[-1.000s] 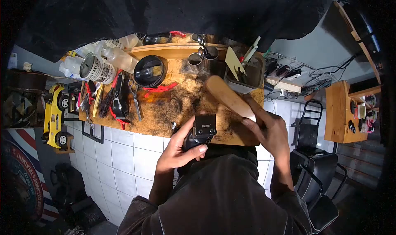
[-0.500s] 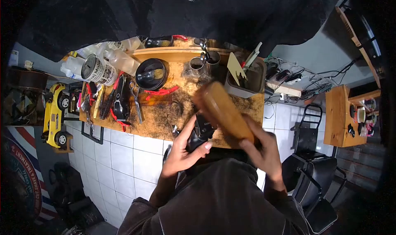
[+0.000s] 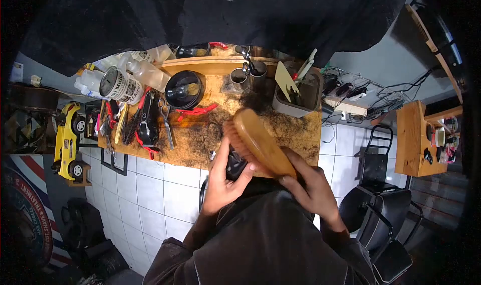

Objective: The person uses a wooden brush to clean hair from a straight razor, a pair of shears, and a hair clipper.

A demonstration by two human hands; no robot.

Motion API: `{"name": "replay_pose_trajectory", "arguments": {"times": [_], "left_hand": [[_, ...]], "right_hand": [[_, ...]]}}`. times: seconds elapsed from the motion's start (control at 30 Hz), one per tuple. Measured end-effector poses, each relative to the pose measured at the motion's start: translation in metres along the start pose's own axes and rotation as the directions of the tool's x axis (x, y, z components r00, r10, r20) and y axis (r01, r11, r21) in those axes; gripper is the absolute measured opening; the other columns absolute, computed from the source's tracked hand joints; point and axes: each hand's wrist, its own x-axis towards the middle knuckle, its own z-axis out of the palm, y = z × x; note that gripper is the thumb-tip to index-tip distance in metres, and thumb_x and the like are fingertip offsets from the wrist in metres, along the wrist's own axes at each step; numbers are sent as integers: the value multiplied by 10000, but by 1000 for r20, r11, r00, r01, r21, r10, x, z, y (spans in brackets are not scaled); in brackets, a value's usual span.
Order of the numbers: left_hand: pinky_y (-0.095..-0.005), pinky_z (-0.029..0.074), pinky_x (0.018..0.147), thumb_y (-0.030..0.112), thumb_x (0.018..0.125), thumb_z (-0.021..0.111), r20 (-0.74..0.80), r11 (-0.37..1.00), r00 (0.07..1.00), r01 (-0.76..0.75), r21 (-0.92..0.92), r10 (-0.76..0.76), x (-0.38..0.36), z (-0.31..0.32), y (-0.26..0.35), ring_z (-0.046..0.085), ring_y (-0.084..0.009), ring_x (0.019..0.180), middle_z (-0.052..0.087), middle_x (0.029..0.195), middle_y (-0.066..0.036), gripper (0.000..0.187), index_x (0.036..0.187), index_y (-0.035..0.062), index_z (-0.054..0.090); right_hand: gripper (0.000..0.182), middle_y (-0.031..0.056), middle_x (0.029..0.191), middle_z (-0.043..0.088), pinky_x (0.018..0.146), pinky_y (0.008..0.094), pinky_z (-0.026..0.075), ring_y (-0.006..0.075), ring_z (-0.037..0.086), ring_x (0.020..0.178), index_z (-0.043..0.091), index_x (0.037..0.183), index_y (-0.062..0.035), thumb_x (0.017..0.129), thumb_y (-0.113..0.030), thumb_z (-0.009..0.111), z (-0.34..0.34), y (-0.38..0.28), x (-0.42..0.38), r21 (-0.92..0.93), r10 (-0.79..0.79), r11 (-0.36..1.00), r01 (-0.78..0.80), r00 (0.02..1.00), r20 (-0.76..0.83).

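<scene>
In the head view, my right hand (image 3: 314, 191) is closed round the lower end of a wooden-backed bristle brush (image 3: 261, 138). Its brown bristles face left, over my other hand. My left hand (image 3: 221, 187) grips a black hair clipper (image 3: 234, 167), and the brush covers most of it. Bristles and clipper overlap in view; their exact contact is hard to make out. Both hands are above the near edge of a wooden table (image 3: 195, 139) strewn with dark hair clippings.
At the table's left lie scissors (image 3: 166, 124), another black clipper (image 3: 148, 119) and a round black brush (image 3: 131, 127). Black bowls (image 3: 184, 89) hold a shaving brush. A grey bin (image 3: 305, 102) with combs stands at the back right. Black chairs (image 3: 388, 212) are to the right.
The brush in my right hand has moved down and left onto the clipper, its bristles turned into view. My left hand stays nearly in place, holding the clipper.
</scene>
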Motion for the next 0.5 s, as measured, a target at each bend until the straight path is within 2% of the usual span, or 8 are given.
{"name": "replay_pose_trajectory", "arguments": {"times": [0.03, 0.1, 0.17, 0.23, 0.3, 0.37, 0.43, 0.5], "left_hand": [[-293, 410, 929, 40, 846, 650, -10, 977, 989, 144, -154, -147, -3, 2, 0, 528, -176, 1062, 529, 1223, -152, 689, 1410, -53, 267], [-271, 413, 910, 22, 852, 636, -58, 967, 986, 140, -212, -155, -6, 3, -1, 517, -146, 1035, 524, 1218, -122, 695, 1423, -43, 247], [-265, 417, 900, 12, 849, 636, -86, 964, 986, 120, -237, -143, -4, 2, 0, 509, -137, 1033, 512, 1232, -122, 693, 1420, -52, 248], [-269, 418, 906, 12, 844, 643, -105, 966, 980, 145, -213, -170, -5, 1, -6, 504, -143, 1050, 497, 1252, -125, 697, 1416, -57, 251], [-281, 421, 921, 13, 843, 646, -121, 990, 983, -128, 60, 135, -4, 0, -21, 510, -156, 1060, 491, 1249, -124, 691, 1413, -49, 261], [-285, 444, 901, 30, 839, 660, -74, 986, 984, -156, 65, 161, -4, 1, -17, 533, -160, 1035, 507, 1221, -123, 690, 1407, -47, 275], [-255, 478, 807, 35, 846, 654, -78, 912, 972, 178, -370, -222, -5, 7, 1, 565, -130, 935, 544, 1137, -106, 693, 1415, -34, 264], [-220, 484, 682, 26, 857, 635, -82, 919, 982, 127, -373, -169, -6, 4, -3, 569, -93, 793, 572, 1025, -79, 699, 1431, -12, 240]], "right_hand": [[466, 267, 1133, 595, 913, 374, 453, 394, 593, 1064, 464, 1300, 11, 911, -210, 597, 0, 1, 2, 0, -1, 1000, 1, 1000, 0], [455, 267, 1099, 608, 897, 387, 464, 395, 598, 1054, 471, 1285, 11, 921, -239, 582, -1, 3, 6, 100, 404, 911, -401, 914, -15], [456, 263, 1078, 619, 886, 402, 473, 395, 603, 1045, 473, 1278, 7, 925, -263, 574, -4, 5, 3, 86, 378, 924, -374, 925, -33], [447, 259, 1097, 609, 893, 408, 466, 392, 589, 1072, 485, 1265, -3, 916, -263, 589, -1, 7, -8, 78, 155, 985, -152, 988, -27], [443, 252, 1146, 569, 903, 382, 438, 369, 581, 1079, 445, 1280, 27, 900, -161, 575, 4, 5, -8, 76, 92, 993, -94, 995, 28], [441, 241, 1183, 562, 932, 381, 424, 362, 565, 1115, 445, 1275, 24, 901, -170, 577, 12, -1, -3, -66, 88, 994, -84, 994, 68], [456, 236, 1158, 579, 911, 381, 437, 356, 586, 1079, 445, 1279, 24, 902, -189, 587, 19, 10, 0, 2, 102, 995, -102, 994, 26], [443, 241, 1112, 602, 890, 422, 459, 370, 582, 1083, 498, 1244, 10, 903, -251, 607, 18, 11, 6, 137, 363, 926, -352, 930, -61]]}}
